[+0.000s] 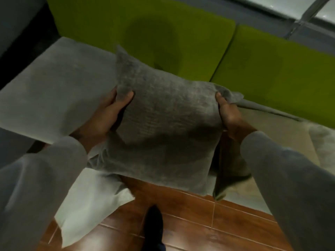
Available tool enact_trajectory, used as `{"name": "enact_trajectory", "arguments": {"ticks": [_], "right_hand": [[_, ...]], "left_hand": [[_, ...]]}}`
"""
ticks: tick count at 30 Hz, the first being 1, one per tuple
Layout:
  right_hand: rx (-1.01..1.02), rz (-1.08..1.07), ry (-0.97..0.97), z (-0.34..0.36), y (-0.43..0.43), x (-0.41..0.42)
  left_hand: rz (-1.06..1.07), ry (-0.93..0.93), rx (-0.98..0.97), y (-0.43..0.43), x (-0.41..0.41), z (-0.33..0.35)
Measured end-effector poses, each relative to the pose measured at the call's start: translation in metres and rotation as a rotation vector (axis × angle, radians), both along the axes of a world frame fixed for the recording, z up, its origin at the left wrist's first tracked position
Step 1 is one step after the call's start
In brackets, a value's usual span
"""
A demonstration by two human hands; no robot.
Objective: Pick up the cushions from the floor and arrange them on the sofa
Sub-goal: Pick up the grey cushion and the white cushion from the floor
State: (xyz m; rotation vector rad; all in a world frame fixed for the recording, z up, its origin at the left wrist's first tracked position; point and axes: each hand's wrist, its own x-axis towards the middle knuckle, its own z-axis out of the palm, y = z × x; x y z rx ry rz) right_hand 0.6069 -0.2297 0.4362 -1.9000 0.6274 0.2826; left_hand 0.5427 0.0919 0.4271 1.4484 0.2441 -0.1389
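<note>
I hold a grey square cushion [163, 124] in the air in front of the sofa. My left hand [107, 115] grips its left edge and my right hand [230, 115] grips its right edge. The sofa has a pale grey seat [54, 91] and green back cushions [145, 42]. A white cushion [90, 205] lies on the wooden floor below, partly hidden by the grey one and my left sleeve. A beige cushion [272, 160] lies to the right, partly behind my right arm.
The floor is brown wooden boards [199, 223]. A dark shoe [154, 225] shows at the bottom centre. A second green back cushion [281, 73] is on the right. A window frame [299, 20] runs along the top right.
</note>
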Motion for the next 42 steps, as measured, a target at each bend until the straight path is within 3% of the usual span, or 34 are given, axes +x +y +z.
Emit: {"name": "enact_trajectory", "arguments": {"ticks": [7,12,19,22,25,29,32,38,42], "right_hand": [[0.088,-0.016,0.026,-0.031,-0.022,0.038],[-0.1,-0.039,-0.083,-0.035,0.001,0.027],[-0.441,0.313,-0.237,-0.016,0.111,-0.059],[-0.382,0.487,-0.318,-0.015,0.168,-0.109],[-0.224,0.731,-0.212,-0.033,0.231,-0.162],[-0.026,0.863,0.099,-0.106,0.293,-0.206],[0.004,0.776,0.315,-0.191,0.331,-0.219],[-0.151,0.788,0.462,-0.35,0.363,-0.195],[-0.174,0.656,0.564,-0.431,0.369,-0.178]], "left_hand": [[-0.061,-0.006,0.066,-0.039,0.046,-0.035],[-0.076,0.066,0.127,-0.032,0.044,-0.028],[-0.013,0.27,0.273,0.037,-0.027,-0.032],[0.113,0.325,0.205,0.088,-0.078,-0.041],[0.17,0.378,0.193,0.146,-0.138,-0.067],[0.291,0.572,0.219,0.211,-0.208,-0.133],[0.359,0.655,0.259,0.254,-0.256,-0.207],[0.438,0.764,0.238,0.29,-0.307,-0.365],[0.484,0.791,0.139,0.299,-0.315,-0.444]]}}
